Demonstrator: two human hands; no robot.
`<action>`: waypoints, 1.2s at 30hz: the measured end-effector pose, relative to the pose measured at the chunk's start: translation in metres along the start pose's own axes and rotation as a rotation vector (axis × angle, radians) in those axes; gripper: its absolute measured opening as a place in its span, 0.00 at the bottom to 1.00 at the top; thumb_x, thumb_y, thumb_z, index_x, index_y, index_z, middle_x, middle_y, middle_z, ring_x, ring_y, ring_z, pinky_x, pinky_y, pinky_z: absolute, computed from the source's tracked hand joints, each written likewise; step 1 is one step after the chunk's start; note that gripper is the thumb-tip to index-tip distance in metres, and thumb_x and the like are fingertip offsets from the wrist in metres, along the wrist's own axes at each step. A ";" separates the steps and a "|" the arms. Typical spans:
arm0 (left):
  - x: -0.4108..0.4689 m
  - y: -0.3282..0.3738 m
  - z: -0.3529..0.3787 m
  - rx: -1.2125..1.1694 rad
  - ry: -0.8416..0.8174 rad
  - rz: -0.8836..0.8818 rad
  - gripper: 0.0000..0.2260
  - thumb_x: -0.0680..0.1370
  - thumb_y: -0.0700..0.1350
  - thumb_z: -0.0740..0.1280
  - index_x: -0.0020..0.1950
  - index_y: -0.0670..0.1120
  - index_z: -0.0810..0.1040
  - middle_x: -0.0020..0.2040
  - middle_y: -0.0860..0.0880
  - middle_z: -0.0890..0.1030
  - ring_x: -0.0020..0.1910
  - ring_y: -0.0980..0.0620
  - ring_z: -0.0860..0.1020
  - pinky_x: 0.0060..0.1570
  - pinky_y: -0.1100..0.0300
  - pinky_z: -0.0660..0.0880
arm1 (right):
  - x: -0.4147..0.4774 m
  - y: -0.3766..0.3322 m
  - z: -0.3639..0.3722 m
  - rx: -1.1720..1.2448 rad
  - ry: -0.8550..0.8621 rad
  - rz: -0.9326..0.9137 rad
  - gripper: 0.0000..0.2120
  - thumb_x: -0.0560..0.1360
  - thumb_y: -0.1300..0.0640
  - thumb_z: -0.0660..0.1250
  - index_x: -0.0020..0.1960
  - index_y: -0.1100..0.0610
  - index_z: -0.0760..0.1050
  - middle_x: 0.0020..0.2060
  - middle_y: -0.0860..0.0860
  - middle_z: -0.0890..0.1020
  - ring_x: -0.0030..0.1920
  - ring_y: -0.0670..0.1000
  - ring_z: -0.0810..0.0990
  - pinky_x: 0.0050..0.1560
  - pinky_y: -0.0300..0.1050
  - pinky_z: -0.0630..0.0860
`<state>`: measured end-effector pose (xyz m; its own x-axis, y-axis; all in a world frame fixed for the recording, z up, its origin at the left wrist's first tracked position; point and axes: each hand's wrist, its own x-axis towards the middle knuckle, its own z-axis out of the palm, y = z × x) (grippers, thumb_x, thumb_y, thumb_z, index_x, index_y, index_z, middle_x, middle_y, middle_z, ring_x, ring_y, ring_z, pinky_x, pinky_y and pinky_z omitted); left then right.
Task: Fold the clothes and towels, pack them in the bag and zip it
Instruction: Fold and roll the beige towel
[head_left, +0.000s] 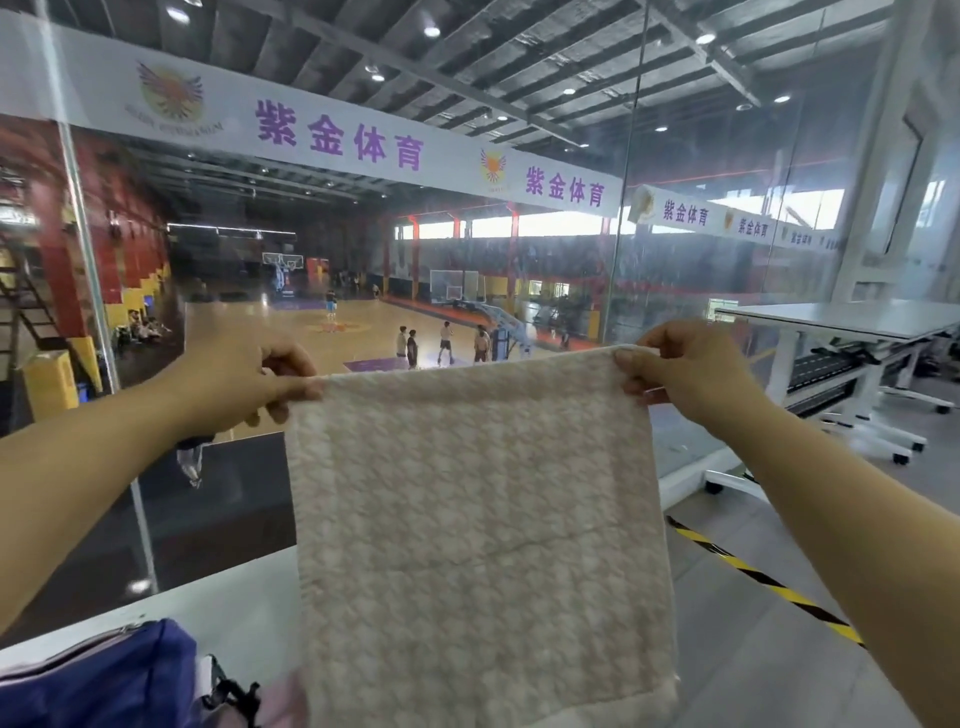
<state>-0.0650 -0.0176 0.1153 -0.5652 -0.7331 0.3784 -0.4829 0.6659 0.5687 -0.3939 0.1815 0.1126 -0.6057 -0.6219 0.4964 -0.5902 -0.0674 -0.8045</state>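
both hands pinch the top corners of a beige towel (483, 519), left hand (249, 384) on one corner, right hand (685, 374) on the other. it hangs flat below them. a blue bag (104, 675) sits low at the left, on a white table (244, 618).

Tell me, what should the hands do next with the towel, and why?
Probably bring the left hand and right hand together to fold the towel in half. It hangs flat and open, pinched at both top corners, not yet folded for the blue bag.
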 end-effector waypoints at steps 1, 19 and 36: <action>0.005 -0.002 0.005 -0.010 0.020 -0.008 0.03 0.73 0.42 0.71 0.45 0.45 0.80 0.37 0.45 0.82 0.31 0.52 0.79 0.29 0.62 0.76 | 0.005 0.004 0.004 -0.015 -0.005 0.000 0.06 0.71 0.61 0.73 0.41 0.62 0.76 0.35 0.59 0.82 0.36 0.58 0.83 0.38 0.49 0.83; -0.121 -0.050 0.075 0.031 -0.066 0.095 0.10 0.75 0.42 0.69 0.42 0.59 0.79 0.45 0.63 0.81 0.46 0.66 0.77 0.43 0.77 0.69 | -0.100 0.115 0.003 -0.074 -0.189 0.083 0.08 0.72 0.63 0.70 0.44 0.50 0.81 0.42 0.49 0.83 0.42 0.44 0.79 0.48 0.43 0.74; -0.108 -0.104 0.170 -0.146 0.064 -0.210 0.04 0.78 0.43 0.65 0.46 0.52 0.77 0.45 0.56 0.80 0.45 0.59 0.76 0.42 0.62 0.70 | -0.130 0.189 0.057 -0.090 -0.198 0.313 0.03 0.75 0.56 0.68 0.44 0.55 0.79 0.40 0.54 0.83 0.42 0.54 0.82 0.40 0.53 0.80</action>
<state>-0.0677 0.0156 -0.1089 -0.4168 -0.8637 0.2834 -0.4810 0.4741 0.7375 -0.3961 0.2050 -0.1227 -0.6549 -0.7405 0.1512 -0.4424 0.2133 -0.8711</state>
